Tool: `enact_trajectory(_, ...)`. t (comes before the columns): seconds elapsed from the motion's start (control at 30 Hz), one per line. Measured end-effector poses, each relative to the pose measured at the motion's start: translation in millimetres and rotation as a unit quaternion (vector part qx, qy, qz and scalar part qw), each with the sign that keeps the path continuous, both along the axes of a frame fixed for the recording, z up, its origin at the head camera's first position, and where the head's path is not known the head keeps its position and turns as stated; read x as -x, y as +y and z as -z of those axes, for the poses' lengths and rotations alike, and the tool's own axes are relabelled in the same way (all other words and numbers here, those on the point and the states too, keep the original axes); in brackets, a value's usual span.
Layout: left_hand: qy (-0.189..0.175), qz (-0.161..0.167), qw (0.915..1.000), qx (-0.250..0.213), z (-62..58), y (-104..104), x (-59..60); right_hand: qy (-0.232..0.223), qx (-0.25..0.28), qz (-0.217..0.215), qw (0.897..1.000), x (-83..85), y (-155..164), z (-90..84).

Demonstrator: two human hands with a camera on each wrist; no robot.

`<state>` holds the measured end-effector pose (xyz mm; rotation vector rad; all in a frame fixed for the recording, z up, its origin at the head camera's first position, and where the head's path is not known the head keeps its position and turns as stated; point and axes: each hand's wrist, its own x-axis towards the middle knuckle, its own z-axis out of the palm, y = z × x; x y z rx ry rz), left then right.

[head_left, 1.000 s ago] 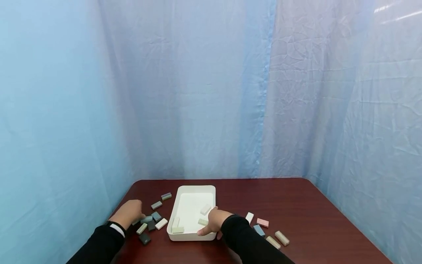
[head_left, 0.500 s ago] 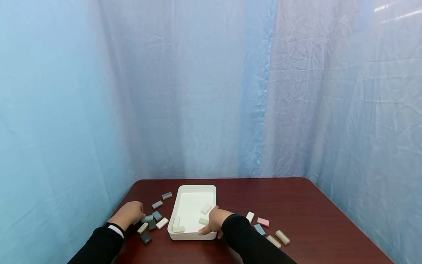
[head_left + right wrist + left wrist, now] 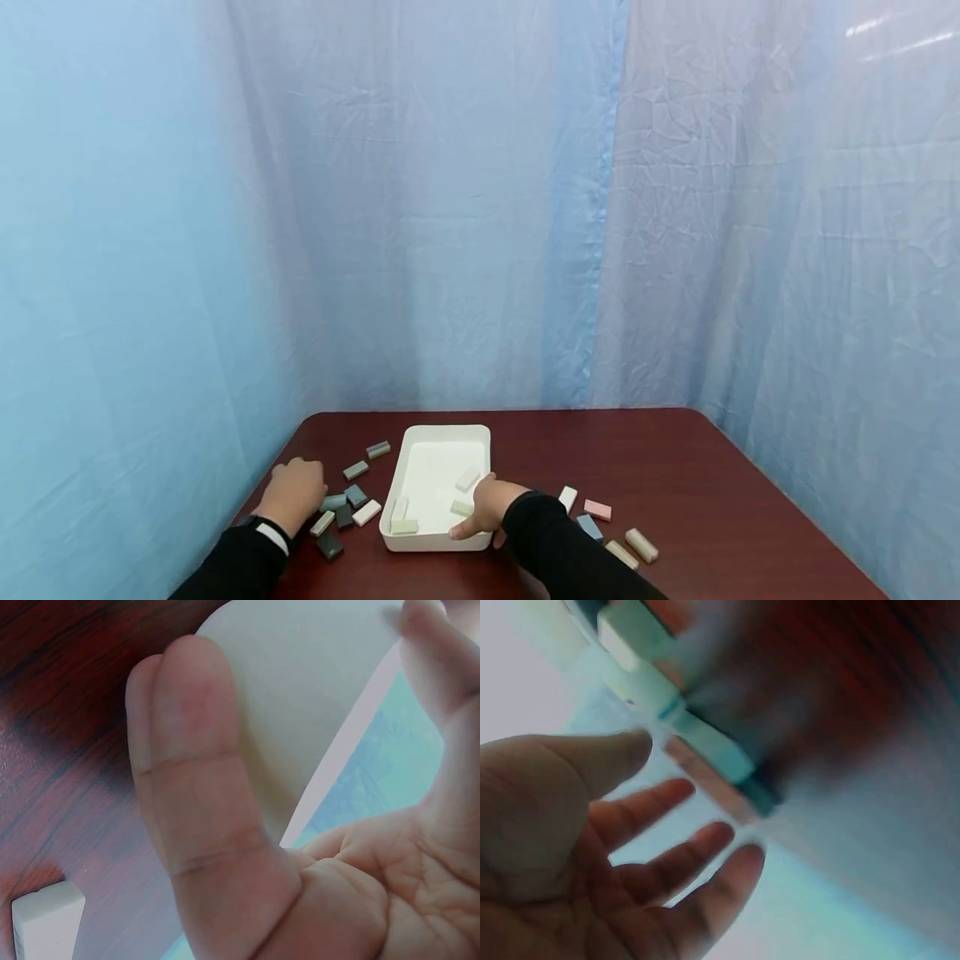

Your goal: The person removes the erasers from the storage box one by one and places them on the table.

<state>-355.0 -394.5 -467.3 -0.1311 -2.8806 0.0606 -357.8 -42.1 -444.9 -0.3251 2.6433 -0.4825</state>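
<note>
A white tray [image 3: 442,431] sits on the dark red table [image 3: 675,467] with a few pale blocks [image 3: 467,477] inside. My right hand [image 3: 483,507] grips its near right corner. In the right wrist view the thumb [image 3: 195,787] lies against the outside of the tray wall [image 3: 300,697] and a finger reaches over the rim. My left hand [image 3: 298,493] hovers at a cluster of grey, green and cream blocks [image 3: 356,495] left of the tray. In the blurred left wrist view that hand [image 3: 652,802] is spread and holds nothing, with blocks [image 3: 705,742] just past the fingertips.
Several more blocks, white [image 3: 567,498], pink [image 3: 597,509], blue and tan [image 3: 641,543], lie right of the tray. A white block [image 3: 45,915] shows beside my right thumb. Blue curtains [image 3: 480,208] close in the table at the back and on both sides.
My left hand has shifted slightly at the block cluster and is in motion. My right hand stays on the tray's corner.
</note>
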Motion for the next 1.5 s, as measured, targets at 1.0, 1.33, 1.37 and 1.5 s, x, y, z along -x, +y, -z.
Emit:
enact_trajectory(1.0,-0.207,0.477,0.8543,-0.007,-5.4,148.2,30.5,-0.011,0.058,0.006,0.998,-3.8,5.0,-8.7)
enact_trajectory(1.33,-0.206,0.408,0.8892,-0.026,7.8,170.1,35.3,-0.018,0.037,0.009,0.999,3.1,1.8,-1.6)
enact_trajectory(1.37,-0.202,0.403,0.8919,-0.031,9.2,172.6,35.2,-0.022,0.037,0.011,0.999,4.5,1.5,0.4)
enact_trajectory(1.5,-0.197,0.384,0.9006,-0.052,8.7,179.2,33.0,-0.028,0.030,0.005,0.999,9.5,1.1,7.0)
